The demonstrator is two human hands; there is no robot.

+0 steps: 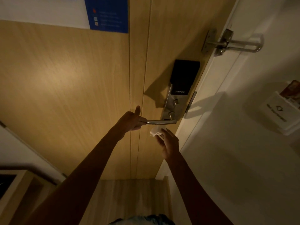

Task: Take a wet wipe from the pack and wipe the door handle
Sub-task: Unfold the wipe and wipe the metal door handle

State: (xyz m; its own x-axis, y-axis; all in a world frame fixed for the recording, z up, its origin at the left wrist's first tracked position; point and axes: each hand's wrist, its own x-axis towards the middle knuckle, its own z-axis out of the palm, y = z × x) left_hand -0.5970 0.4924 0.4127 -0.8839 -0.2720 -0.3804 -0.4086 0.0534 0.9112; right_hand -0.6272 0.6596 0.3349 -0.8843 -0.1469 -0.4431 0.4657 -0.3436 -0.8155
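A silver lever door handle (160,122) sticks out to the left from a metal lock plate on the wooden door (73,78). My left hand (131,119) grips the free end of the handle, thumb raised. My right hand (168,143) holds a crumpled white wet wipe (155,132) just below the handle, near its base. The wipe's top edge seems to touch the underside of the handle. The pack of wipes is not in view.
A black smart lock box (185,77) sits above the handle. A metal swing-bar door guard (233,43) spans door and white frame at upper right. A blue notice (108,13) hangs on the door. A white card holder (282,111) is on the right wall.
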